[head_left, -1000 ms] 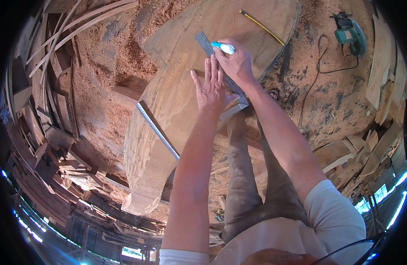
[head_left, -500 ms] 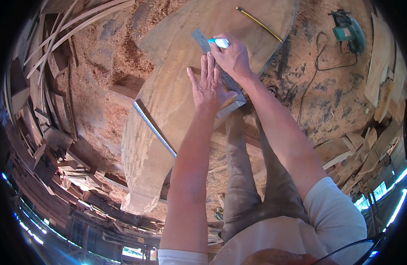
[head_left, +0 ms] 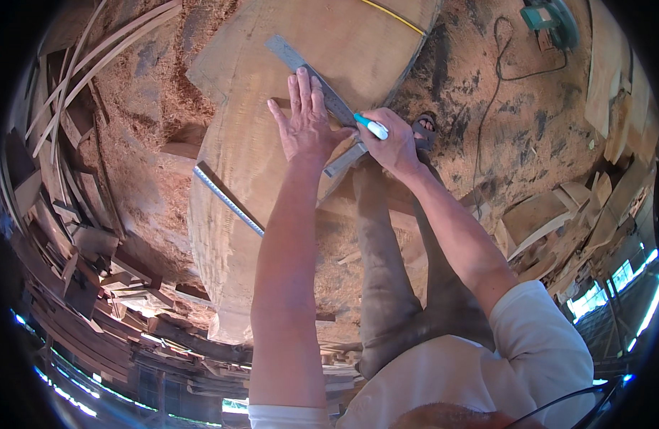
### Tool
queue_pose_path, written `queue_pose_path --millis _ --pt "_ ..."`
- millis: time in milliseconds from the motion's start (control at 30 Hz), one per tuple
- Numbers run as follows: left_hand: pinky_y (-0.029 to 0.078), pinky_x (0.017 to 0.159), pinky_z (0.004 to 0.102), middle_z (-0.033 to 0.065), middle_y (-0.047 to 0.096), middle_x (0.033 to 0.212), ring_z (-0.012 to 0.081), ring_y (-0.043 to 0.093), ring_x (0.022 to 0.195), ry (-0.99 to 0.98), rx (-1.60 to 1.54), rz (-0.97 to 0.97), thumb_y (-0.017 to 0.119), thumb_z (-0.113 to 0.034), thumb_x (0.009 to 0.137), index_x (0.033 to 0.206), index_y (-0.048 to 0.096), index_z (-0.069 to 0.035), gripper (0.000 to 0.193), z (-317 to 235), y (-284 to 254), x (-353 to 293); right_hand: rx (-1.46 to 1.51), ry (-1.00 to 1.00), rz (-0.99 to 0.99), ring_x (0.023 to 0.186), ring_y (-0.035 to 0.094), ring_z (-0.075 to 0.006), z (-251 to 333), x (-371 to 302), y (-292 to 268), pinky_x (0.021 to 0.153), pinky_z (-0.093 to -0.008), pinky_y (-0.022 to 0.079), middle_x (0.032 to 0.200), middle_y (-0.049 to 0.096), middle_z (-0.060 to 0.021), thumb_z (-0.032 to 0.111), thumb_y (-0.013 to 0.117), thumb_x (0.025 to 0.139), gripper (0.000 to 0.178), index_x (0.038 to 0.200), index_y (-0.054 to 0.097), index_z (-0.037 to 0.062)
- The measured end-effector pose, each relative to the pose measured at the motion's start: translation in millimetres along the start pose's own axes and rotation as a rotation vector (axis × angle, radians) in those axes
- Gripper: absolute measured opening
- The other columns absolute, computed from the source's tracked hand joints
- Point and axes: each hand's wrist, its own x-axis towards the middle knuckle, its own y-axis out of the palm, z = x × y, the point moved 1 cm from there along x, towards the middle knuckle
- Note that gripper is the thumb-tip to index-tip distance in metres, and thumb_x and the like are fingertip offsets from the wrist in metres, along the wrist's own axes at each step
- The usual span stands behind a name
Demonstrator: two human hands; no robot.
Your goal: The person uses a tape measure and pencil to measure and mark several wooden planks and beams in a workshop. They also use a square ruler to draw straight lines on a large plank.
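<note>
A broad wooden slab point(head_left: 233, 132) lies below me with a metal try square point(head_left: 334, 100) slanting across it. My left hand point(head_left: 305, 129) lies flat beside the square's blade, fingers spread, with the fingertips along its edge and the thumb reaching toward the corner. Pinched in my right hand point(head_left: 395, 146) is a white marker pen with a teal end point(head_left: 372, 126), its teal end by the blade near the square's stock point(head_left: 345, 159). The pen's tip is too small to make out.
A steel ruler point(head_left: 228, 199) lies on the slab's left part, and a yellow measuring tape point(head_left: 394, 16) crosses its far end. A corded circular saw point(head_left: 550, 21) rests on the sawdust-covered ground at the far right. Scrap boards point(head_left: 622, 121) are piled on both sides.
My right hand has drawn the marker pen along the blade from near its far end toward the stock. My left hand remains flat at the square. The whole view has shifted somewhat.
</note>
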Motion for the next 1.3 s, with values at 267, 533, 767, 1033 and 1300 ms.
queue_pose_path --millis 267,533,767,1033,1300 --pt "0.012 0.129 0.0661 0.0072 0.002 0.178 0.0242 0.002 0.164 0.006 0.025 -0.032 0.075 -0.079 0.074 0.169 0.016 -0.010 0.131 0 4 -1 -0.054 -0.065 0.036 0.082 0.068 -0.0283 -12 -56 -27 0.071 -0.0376 0.057 0.090 0.068 -0.0105 -0.004 0.073 0.086 0.019 0.102 0.065 0.0038" --pt "0.010 0.128 0.0672 0.0117 0.011 0.177 0.0282 0.011 0.164 0.090 -0.156 -0.186 0.087 -0.064 0.069 0.167 0.022 -0.009 0.129 8 10 -1 0.401 0.901 0.142 0.072 0.064 -0.0177 -35 -76 11 0.066 -0.0363 0.051 0.078 0.064 -0.0069 0.024 0.072 0.093 0.021 0.089 0.063 0.0044" --pt "0.012 0.127 0.0662 0.0084 0.024 0.175 0.0298 0.020 0.162 0.231 -0.154 -0.401 0.083 -0.064 0.075 0.167 0.027 -0.015 0.118 69 2 34 0.754 1.070 -0.029 0.067 0.060 -0.0070 17 -39 34 0.059 -0.0252 0.048 0.078 0.063 0.0017 0.020 0.072 0.096 0.016 0.089 0.063 0.0090" --pt "0.010 0.126 0.0636 0.0085 0.029 0.174 0.0290 0.025 0.160 0.246 -0.066 -0.573 0.071 -0.077 0.079 0.166 0.032 -0.017 0.113 95 9 68 0.605 1.076 -0.238 0.064 0.060 -0.0070 35 2 67 0.056 -0.0254 0.052 0.075 0.063 -0.0010 0.018 0.071 0.094 0.019 0.084 0.064 0.0040" --pt "0.006 0.126 0.0643 0.0049 0.027 0.175 0.0259 0.021 0.162 0.221 -0.058 -0.558 0.064 -0.085 0.078 0.167 0.032 -0.020 0.114 98 14 75 0.577 1.091 -0.372 0.064 0.060 -0.0080 42 5 78 0.056 -0.0269 0.054 0.075 0.063 -0.0026 0.018 0.071 0.094 0.020 0.083 0.063 0.0021"
